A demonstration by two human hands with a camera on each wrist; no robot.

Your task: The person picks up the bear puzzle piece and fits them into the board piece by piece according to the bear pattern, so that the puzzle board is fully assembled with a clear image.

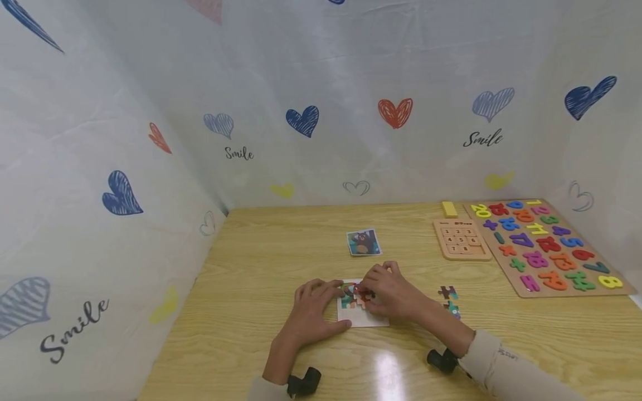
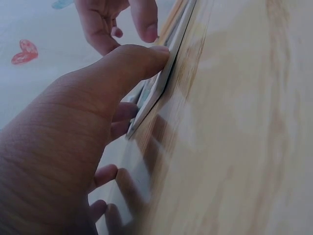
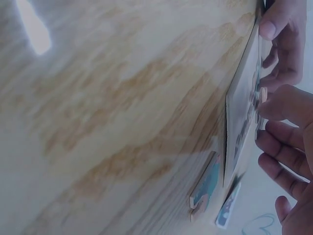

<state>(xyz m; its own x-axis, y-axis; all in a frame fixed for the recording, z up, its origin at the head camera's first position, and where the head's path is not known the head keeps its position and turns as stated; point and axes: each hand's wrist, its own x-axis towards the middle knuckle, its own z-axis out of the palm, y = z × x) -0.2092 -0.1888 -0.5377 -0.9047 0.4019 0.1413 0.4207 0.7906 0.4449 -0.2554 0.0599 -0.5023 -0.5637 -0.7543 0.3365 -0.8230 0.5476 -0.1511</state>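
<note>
A white puzzle board (image 1: 362, 319) lies on the wooden table, with several joined jigsaw pieces (image 1: 347, 301) over its upper left part. My left hand (image 1: 315, 313) holds the board at its left side, thumb on the near edge and fingers at the far left. Over the upper right of the board, my right hand (image 1: 393, 292) pinches a small jigsaw piece (image 3: 263, 94) between thumb and index finger. That hand hides part of the picture and board. Whether the piece touches its neighbours, I cannot tell.
Loose jigsaw pieces (image 1: 448, 292) lie to the right of the board, partly behind the right forearm. Behind the board is a picture card (image 1: 364, 242) with a bear. A wooden number slide puzzle (image 1: 462, 255), a yellow block (image 1: 449, 209) and a number board (image 1: 509, 278) occupy the right side.
</note>
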